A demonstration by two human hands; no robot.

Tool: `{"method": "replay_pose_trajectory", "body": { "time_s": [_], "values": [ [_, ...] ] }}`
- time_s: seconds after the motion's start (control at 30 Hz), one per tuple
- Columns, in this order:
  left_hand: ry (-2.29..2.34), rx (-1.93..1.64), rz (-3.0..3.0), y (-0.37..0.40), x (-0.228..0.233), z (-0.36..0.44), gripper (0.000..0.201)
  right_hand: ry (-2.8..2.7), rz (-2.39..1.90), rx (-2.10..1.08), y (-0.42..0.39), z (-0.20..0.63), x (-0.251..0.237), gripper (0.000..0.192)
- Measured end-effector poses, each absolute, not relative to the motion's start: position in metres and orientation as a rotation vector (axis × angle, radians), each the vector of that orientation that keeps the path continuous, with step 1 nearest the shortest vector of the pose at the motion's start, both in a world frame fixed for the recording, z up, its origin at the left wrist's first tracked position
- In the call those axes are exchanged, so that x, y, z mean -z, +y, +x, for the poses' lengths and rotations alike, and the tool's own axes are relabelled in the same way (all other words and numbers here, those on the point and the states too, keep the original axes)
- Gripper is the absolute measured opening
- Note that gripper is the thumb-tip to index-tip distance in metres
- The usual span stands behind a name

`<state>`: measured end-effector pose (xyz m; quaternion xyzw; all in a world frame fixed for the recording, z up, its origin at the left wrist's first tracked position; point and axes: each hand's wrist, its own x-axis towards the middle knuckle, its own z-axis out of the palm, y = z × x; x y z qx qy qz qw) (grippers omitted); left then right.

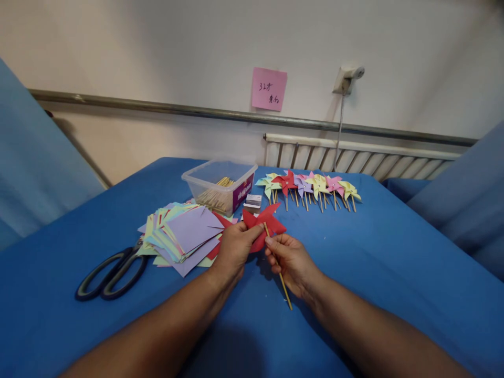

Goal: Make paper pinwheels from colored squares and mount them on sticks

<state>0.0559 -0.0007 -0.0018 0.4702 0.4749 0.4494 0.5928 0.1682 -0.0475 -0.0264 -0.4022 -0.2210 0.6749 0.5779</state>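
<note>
- Pinwheel (274,224): red folded paper, held over the blue worktop (374,273) before us; likely light, soft, easily creased, best pinched near its middle.
- Leftmost, looped scissors (126,255); then flat, thin paper squares (192,228).
- Our left hand (233,249) clamps its fingers on the pinwheel.
- Our right hand (294,261) pinches the slim, woody stick (284,283) between its fingers.
- Rightmost, other pinwheels (318,184), sharp-tipped, many-coloured.

A pale wall (177,52), softly shadowed, rises behind a blue-covered table (374,262); a metal pipe (197,111) crosses it above a white radiator (366,159). A pink note (270,89) (handwritten) and a socket (343,82) with a hanging cord (340,115) sit higher; blue fabric (31,173) flanks both sides.
</note>
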Motion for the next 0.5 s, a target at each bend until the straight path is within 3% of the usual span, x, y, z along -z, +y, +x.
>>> {"method": "replay_pose_trajectory", "body": {
  "time_s": [0.5],
  "values": [
    [1.115,-1.054,1.198,0.0015,0.0043,0.0541,0.029,-0.536,-0.939,-1.580,-0.0467,0.1704,0.0268,0.034]
  ]
}}
